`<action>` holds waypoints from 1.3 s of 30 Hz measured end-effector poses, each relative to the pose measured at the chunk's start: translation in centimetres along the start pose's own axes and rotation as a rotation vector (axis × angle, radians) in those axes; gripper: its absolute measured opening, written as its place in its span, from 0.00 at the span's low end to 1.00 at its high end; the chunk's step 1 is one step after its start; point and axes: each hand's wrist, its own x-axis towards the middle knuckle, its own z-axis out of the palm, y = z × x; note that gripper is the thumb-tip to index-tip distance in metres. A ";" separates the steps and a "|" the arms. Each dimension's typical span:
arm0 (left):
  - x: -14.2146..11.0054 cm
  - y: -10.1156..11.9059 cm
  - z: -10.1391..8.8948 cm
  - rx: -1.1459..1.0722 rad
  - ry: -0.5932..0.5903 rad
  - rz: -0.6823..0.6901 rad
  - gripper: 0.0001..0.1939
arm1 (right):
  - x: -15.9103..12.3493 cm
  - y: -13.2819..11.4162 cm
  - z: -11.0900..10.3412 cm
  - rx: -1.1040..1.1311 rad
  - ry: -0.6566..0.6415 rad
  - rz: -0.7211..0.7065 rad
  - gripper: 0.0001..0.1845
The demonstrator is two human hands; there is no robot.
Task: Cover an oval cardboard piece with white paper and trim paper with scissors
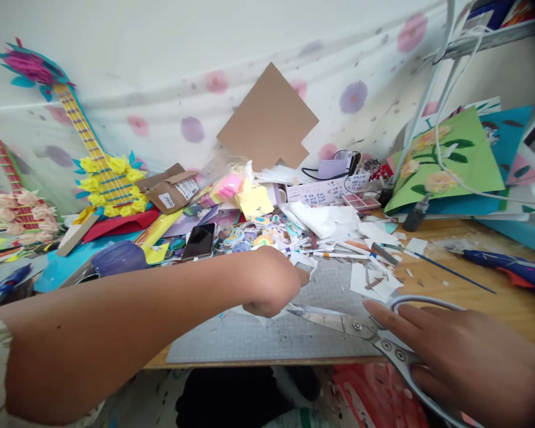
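Note:
My right hand (463, 351) is closed round the handles of grey metal scissors (356, 326), its fingers through the loops. The blades point left, slightly parted, with their tips just under my left hand (274, 282). That left hand is closed in a fist over the grey cutting mat (223, 345), reached across from the left. White paper (267, 318) shows at the lower edge of the fist, by the blade tips, and appears to be gripped there. My curled fingers hide most of it. Another white scrap (307, 261) lies beside the knuckles.
Behind the mat lie a phone (199, 241), piled paper cutouts (254, 235) and white sheets (316, 219). A blue glue gun (508, 264) and a thin brush (455, 273) are at right. Paper guitars (111, 184) stand left; a cardboard piece (270, 119) leans at the back.

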 end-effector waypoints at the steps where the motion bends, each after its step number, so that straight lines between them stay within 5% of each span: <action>1: 0.0 0.0 0.0 -0.015 0.009 -0.011 0.24 | 0.0 0.0 0.0 -0.003 0.004 0.002 0.36; 15: 0.4 0.3 0.4 -0.092 0.038 -0.020 0.09 | 0.3 -0.4 -0.2 0.043 -0.027 0.007 0.33; 28: 0.3 0.0 0.1 -0.111 -0.022 -0.034 0.28 | -0.4 -0.3 -0.2 0.049 -0.085 0.076 0.37; 39: 0.4 0.1 -0.5 -0.009 -0.047 0.012 0.17 | -0.2 -0.1 -0.3 0.053 -0.061 0.090 0.38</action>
